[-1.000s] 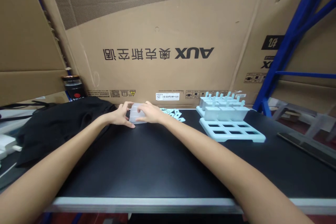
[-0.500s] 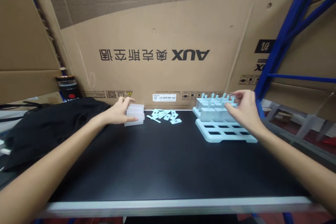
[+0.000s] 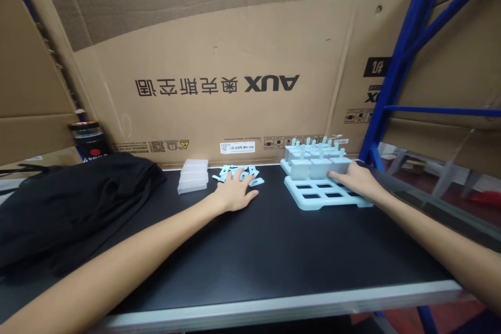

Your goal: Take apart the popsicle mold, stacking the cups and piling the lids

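My left hand (image 3: 234,194) lies flat with fingers stretched out on a small pile of light blue flat plastic pieces (image 3: 239,174) at the back middle of the black table (image 3: 250,250). My right hand (image 3: 354,180) rests with fingers extended on a light blue mould tray (image 3: 313,199), touching the front row of blue moulds with sticks (image 3: 313,159) that stand in it. The tray's near slots are bare. A stack of translucent plastic boxes (image 3: 192,176) sits to the left of my left hand, untouched.
A black cloth (image 3: 70,203) covers the table's left side, with a dark jar (image 3: 89,138) behind it. Large cardboard boxes (image 3: 219,62) wall the back. Blue shelf posts (image 3: 395,68) rise at the right. The table's metal front edge (image 3: 274,308) runs near me.
My left hand let go of the translucent boxes and moved right onto the blue pieces. My right hand came down from above the moulds to rest on the tray.
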Demonstrator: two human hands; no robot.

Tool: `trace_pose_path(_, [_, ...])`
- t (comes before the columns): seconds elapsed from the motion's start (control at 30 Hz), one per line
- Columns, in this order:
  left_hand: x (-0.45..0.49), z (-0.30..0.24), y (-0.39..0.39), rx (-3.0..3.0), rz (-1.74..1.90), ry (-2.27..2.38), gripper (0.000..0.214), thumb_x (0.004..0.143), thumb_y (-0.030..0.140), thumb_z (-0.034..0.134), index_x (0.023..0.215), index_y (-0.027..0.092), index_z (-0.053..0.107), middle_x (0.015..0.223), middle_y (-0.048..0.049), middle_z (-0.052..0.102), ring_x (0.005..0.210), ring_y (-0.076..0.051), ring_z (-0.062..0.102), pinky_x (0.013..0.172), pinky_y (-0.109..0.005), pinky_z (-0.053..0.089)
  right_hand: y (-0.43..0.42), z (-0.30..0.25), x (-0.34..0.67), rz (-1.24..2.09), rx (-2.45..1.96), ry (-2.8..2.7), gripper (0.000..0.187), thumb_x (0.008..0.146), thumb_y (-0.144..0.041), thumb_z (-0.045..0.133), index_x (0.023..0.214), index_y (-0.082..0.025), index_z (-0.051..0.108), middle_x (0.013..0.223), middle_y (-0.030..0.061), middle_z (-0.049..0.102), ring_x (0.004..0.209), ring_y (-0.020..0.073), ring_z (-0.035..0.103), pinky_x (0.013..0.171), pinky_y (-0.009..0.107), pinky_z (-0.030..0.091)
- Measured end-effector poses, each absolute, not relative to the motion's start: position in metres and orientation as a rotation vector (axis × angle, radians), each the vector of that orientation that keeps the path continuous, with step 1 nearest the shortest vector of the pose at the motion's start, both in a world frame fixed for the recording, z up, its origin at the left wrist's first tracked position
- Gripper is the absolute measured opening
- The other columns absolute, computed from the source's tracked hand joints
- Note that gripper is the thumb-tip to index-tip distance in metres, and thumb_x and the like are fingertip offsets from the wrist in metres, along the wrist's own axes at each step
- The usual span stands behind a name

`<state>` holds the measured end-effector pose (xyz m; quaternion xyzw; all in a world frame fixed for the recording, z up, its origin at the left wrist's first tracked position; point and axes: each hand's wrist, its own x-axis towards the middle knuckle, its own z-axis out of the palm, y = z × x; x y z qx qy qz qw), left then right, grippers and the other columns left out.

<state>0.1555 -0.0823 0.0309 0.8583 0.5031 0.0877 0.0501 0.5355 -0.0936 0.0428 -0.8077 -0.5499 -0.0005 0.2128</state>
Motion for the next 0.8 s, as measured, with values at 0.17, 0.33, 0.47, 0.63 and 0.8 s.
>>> trace_pose_path(0.17, [0.156, 0.025, -0.077, 2.614, 0.272, 1.451, 0.056, 0.093, 0.064, 0.034, 0.140, 0.035, 0.045, 0.159, -0.0128, 0.020, 0.140, -0.044, 0.031, 0.101, -0.070, 0.035, -0.100, 0.045, 0.527, -0.142, -2.274, -1.555, 0.063, 0.079, -0.058, 0.055, 0.113, -0.005, 0.059, 0.104, 0.0266, 0.068, 0.097, 0.0376, 0.066, 0.072, 0.040, 0.050])
trace_pose_path(0.33, [0.154, 0.022, -0.075, 2.603, 0.340, 1.393, 0.052, 0.094, 0.060, 0.035, 0.136, 0.031, 0.046, 0.159, -0.0131, 0.020, 0.144, -0.041, 0.027, 0.104, -0.071, 0.032, -0.104, 0.048, 0.521, -0.195, -2.233, -1.560, 0.061, 0.080, -0.055, 0.055, 0.115, -0.005, 0.057, 0.104, 0.0267, 0.067, 0.099, 0.0373, 0.066, 0.076, 0.040, 0.050])
trace_pose_path(0.47, [0.154, 0.020, -0.077, 2.613, 0.414, 1.390, 0.051, 0.094, 0.057, 0.039, 0.136, 0.028, 0.043, 0.158, -0.0140, 0.023, 0.143, -0.038, 0.030, 0.105, -0.066, 0.035, -0.103, 0.049, 0.518, -0.226, -2.236, -1.535, 0.073, 0.083, -0.057, 0.050, 0.125, 0.003, 0.044, 0.113, 0.0323, 0.062, 0.107, 0.0407, 0.063, 0.082, 0.043, 0.049])
trace_pose_path(0.63, [0.150, 0.022, -0.079, 2.639, 0.469, 1.366, 0.043, 0.094, 0.051, 0.042, 0.129, 0.026, 0.046, 0.152, -0.0130, 0.032, 0.137, -0.036, 0.039, 0.105, -0.060, 0.040, -0.107, 0.061, 0.527, -0.151, -2.185, -1.384, 0.076, 0.079, -0.063, 0.054, 0.125, -0.003, 0.042, 0.111, 0.0325, 0.063, 0.104, 0.0422, 0.063, 0.079, 0.045, 0.050])
trace_pose_path(0.8, [0.145, 0.020, -0.078, 2.681, 0.570, 1.291, 0.034, 0.093, 0.046, 0.044, 0.118, 0.024, 0.051, 0.140, -0.0120, 0.042, 0.128, -0.030, 0.048, 0.100, -0.048, 0.049, -0.116, 0.099, 0.515, -0.240, -2.044, -1.376, 0.062, 0.079, -0.058, 0.054, 0.118, -0.011, 0.045, 0.105, 0.0276, 0.065, 0.098, 0.0406, 0.064, 0.074, 0.044, 0.050])
